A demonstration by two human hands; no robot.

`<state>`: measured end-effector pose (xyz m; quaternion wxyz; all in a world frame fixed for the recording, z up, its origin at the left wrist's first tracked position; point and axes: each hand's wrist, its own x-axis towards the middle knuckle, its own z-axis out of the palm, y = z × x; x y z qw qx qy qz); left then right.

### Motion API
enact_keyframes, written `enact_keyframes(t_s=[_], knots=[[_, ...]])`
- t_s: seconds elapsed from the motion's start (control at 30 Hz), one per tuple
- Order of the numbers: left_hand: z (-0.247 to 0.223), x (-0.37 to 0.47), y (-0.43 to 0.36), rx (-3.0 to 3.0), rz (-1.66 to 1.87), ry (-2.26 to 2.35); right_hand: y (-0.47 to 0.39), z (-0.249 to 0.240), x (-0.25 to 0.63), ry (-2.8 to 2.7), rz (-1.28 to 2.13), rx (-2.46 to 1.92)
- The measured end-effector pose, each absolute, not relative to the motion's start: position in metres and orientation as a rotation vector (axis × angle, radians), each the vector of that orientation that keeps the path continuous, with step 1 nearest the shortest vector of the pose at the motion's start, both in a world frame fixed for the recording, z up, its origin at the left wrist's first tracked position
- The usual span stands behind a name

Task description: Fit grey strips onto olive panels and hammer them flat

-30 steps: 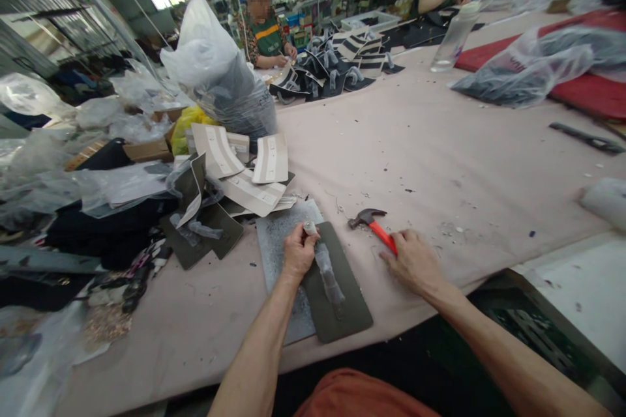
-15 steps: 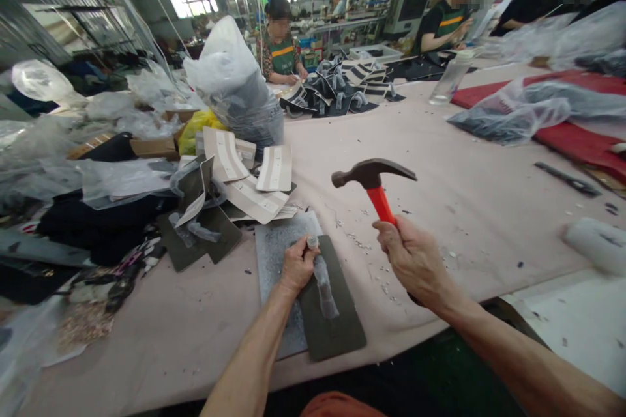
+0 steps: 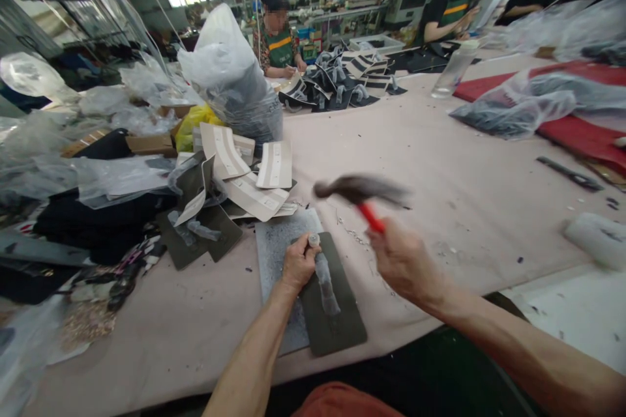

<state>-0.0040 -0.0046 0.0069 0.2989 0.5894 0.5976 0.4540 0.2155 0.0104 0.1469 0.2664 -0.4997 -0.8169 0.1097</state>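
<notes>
My right hand (image 3: pixel 403 264) grips the red handle of a claw hammer (image 3: pixel 359 189), its dark head raised and smeared by motion, to the right of and above my left hand. In my left hand (image 3: pixel 299 264), the fingers pinch a short metal punch (image 3: pixel 313 240) with a round top, held upright at the upper end of a dark olive panel (image 3: pixel 337 332). A strap wrapped in clear plastic (image 3: pixel 327 287) lies along that panel. Beneath its left side is a grey speckled slab (image 3: pixel 288 332). The punch's lower end is hidden by my fingers.
Left of the slab lie cream curved panels (image 3: pixel 249 199) and more olive panels (image 3: pixel 222 249). Behind them stands a large stuffed plastic bag (image 3: pixel 229 78). Across the table, a co-worker (image 3: pixel 278 39) sits by a pile of dark panels (image 3: pixel 337 88). A clear bottle (image 3: pixel 452 71) stands farther right.
The hammer has swung down and to the left, toward the punch, with my right hand. My left hand and the punch stay almost in place; the view has tilted slightly.
</notes>
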Motion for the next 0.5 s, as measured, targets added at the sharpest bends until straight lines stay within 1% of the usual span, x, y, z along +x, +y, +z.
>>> enact_keyframes(t_s=[0.07, 0.13, 0.33, 0.37, 0.43, 0.5], knots=[[0.007, -0.004, -0.005, 1.566, 1.2, 1.587, 0.006, 0.129, 0.22, -2.492, 0.317, -1.475], [0.006, -0.004, -0.005, 1.579, 1.199, 1.583, 0.004, 0.115, 0.229, -2.602, 0.358, -1.597], [0.002, -0.005, -0.005, 1.545, 1.209, 1.575, 0.008, 0.061, 0.266, -2.388, 0.556, -1.98], [0.002, -0.005, -0.005, 1.533, 1.211, 1.573, 0.007, 0.051, 0.269, -2.367, 0.547, -2.047], [0.002, -0.005, -0.005, 1.508, 1.221, 1.565, 0.002, 0.038, 0.269, -2.351, 0.396, -2.051], [0.003, -0.004, -0.005, 1.484, 1.241, 1.553, -0.005, 0.038, 0.258, -2.348, 0.212, -1.805]])
